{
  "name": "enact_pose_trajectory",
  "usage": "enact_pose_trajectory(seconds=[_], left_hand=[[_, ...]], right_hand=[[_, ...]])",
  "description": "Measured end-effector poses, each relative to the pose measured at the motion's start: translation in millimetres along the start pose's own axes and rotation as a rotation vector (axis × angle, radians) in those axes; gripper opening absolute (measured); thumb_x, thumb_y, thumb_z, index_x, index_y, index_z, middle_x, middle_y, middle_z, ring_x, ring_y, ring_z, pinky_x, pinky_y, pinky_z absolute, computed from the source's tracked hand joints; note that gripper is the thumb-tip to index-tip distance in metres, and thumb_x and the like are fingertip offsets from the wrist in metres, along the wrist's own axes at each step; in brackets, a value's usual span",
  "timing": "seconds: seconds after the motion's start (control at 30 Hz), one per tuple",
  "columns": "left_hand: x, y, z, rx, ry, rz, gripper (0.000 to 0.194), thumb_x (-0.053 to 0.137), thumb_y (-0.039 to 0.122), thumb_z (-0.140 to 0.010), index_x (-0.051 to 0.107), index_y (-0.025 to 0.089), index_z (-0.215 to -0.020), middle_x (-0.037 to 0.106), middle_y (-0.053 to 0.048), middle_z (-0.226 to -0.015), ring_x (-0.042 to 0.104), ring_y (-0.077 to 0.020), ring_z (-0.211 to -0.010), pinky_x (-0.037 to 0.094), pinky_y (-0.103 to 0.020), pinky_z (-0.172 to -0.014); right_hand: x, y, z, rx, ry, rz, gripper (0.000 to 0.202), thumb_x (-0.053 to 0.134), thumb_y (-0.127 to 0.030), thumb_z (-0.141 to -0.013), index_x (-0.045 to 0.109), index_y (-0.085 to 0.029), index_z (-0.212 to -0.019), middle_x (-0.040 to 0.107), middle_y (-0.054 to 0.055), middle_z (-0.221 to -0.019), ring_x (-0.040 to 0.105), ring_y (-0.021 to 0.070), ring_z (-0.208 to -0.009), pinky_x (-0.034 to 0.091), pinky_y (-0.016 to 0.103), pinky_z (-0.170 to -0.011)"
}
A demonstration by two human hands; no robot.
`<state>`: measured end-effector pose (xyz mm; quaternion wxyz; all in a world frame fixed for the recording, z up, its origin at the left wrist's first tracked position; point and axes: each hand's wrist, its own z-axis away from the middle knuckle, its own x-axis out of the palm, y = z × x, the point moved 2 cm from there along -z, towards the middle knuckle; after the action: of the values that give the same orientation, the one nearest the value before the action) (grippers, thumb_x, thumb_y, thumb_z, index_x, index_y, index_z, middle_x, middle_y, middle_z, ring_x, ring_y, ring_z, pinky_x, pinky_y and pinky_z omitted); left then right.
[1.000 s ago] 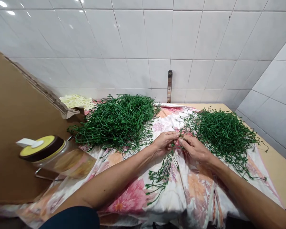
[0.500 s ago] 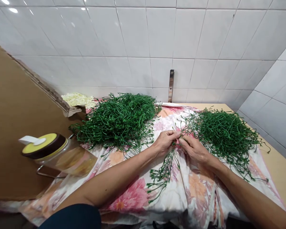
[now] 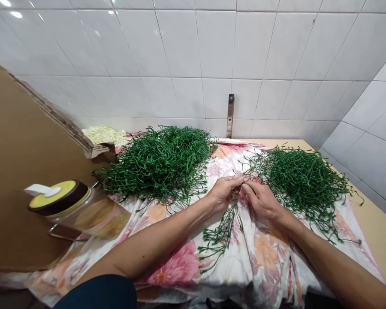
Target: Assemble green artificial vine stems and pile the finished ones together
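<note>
My left hand [image 3: 225, 189] is closed in a pinch around a small bunch of thin green artificial stems [image 3: 221, 234]. Tiny bud-like tips show on the stems, which hang down over the flowered cloth. Close against it, my right hand [image 3: 261, 199] has thumb and forefinger pinched at the top of the same bunch. The fingers hide the exact spot where they grip. A large heap of green stems [image 3: 164, 165] lies to the left behind my hands. A second, smaller heap of stems [image 3: 304, 180] lies just right of my right hand.
Flowered cloth [image 3: 180, 262] covers most of the wooden table [image 3: 378, 227]. At left stand a cardboard box [image 3: 22, 141] and a tilted clear bottle [image 3: 96, 212] with a yellow and brown lid. Pale yellow bits [image 3: 104, 135] lie behind the left heap. A tiled wall [image 3: 180, 47] rises behind.
My fingertips have shifted very slightly at the top of the bunch. Both heaps and the hanging stems stay where they were.
</note>
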<state>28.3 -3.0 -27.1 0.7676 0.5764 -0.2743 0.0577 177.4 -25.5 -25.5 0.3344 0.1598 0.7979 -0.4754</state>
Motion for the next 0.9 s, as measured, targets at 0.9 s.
enact_pose_trajectory(seconds=[0.9], left_hand=[[-2.2, 1, 2, 0.145, 0.062, -0.147, 0.045, 0.091, 0.05, -0.056, 0.069, 0.012, -0.069, 0.059, -0.001, -0.059, 0.049, -0.0091, -0.053, 0.038, -0.023, -0.052]], right_hand=[[-11, 0, -3, 0.18, -0.139, -0.155, 0.048, 0.038, -0.058, -0.102, 0.054, -0.019, -0.078, 0.055, 0.0, -0.066, 0.049, 0.0143, -0.06, 0.036, 0.027, -0.057]])
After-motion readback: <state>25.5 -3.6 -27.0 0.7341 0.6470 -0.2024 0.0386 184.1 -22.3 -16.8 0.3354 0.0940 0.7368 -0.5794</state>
